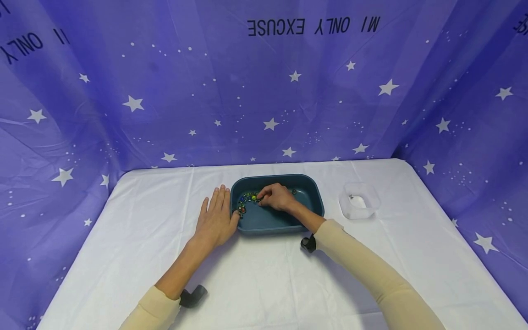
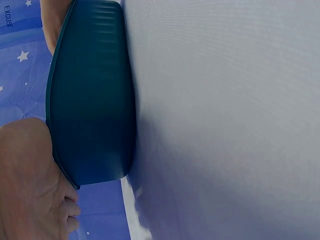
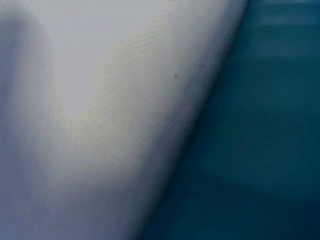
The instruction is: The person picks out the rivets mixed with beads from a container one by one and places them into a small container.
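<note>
A surface (image 1: pixel 268 284) under a white cloth carries a teal tray (image 1: pixel 307 185) near its middle, a clear box (image 1: pixel 359 201) at the tray's 3 o'clock, and a flat left hand (image 1: pixel 216 220) at 9 o'clock.

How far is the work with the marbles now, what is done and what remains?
Done: little that shows; the clear container looks nearly empty. In hand: the right hand reaches into the teal tray with fingers curled at the marbles, while the left hand rests flat against its side. Left: most marbles remain in the tray.
</note>
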A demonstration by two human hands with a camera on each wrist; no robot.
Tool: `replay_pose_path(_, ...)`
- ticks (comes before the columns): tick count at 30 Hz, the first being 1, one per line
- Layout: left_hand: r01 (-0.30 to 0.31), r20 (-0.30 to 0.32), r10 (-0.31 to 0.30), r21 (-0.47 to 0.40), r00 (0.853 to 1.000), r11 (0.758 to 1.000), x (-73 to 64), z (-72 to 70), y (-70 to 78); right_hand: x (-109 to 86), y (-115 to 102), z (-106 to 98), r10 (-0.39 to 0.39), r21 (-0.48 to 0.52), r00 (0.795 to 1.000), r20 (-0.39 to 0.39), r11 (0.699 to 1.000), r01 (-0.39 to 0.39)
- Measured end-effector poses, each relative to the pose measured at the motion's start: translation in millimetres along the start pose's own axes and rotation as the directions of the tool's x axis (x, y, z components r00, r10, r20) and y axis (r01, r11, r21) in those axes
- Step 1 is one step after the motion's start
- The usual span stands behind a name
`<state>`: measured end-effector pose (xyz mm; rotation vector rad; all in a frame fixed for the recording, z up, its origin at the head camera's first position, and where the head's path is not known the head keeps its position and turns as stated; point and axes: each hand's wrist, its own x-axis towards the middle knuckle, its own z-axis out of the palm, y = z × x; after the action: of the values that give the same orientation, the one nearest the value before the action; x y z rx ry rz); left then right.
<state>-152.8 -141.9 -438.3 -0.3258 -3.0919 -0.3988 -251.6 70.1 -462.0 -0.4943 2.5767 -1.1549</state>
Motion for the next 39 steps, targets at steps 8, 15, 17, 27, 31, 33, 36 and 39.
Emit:
replay_pose_path(8,-0.003,-0.003,0.003,-0.001,1.0,1.0,-1.4,-0.6,0.5,-0.7,-0.4,-0.7,-0.034,0.0,0.999,-0.009,0.999,0.034)
replay_pose_path(15,-0.002,-0.003,0.002,-0.003,1.0,1.0,-1.8,-1.4,0.8,-1.6,-1.4,-2.2,-0.056,-0.023,0.998,-0.013,0.998,0.056)
replay_pose_path(17,0.0,0.004,0.0,-0.009,1.0,1.0,-1.7,-1.3,0.5,-1.7,-1.3,-2.6,-0.058,-0.024,0.998,-0.014,0.998,0.058)
replay_pose_path(27,-0.006,-0.007,0.006,-0.01,1.0,1.0,-0.9,-1.1,-0.9,-2.0,-3.0,-3.8,-0.07,-0.073,0.997,-0.023,0.995,0.068)
replay_pose_path(31,-0.006,-0.006,0.006,-0.013,1.0,1.0,-0.9,-0.6,-1.0,-2.3,-4.6,-4.6,-0.066,-0.05,0.997,-0.035,0.997,0.064)
replay_pose_path(33,-0.009,-0.009,0.009,-0.012,1.0,1.0,-0.9,-0.3,-1.0,-3.0,-5.7,-5.6,-0.069,-0.03,0.997,-0.037,0.997,0.068)
replay_pose_path(36,-0.011,-0.011,0.011,-0.01,1.0,1.0,-0.9,-0.3,-0.8,-5.0,-6.9,-8.5,-0.082,0.004,0.996,-0.04,0.997,0.082)
replay_pose_path(39,-0.009,-0.006,0.009,-0.008,1.0,1.0,-1.0,0.0,-1.0,-7.3,-8.2,-12.9,-0.111,0.048,0.993,-0.047,0.992,0.113)
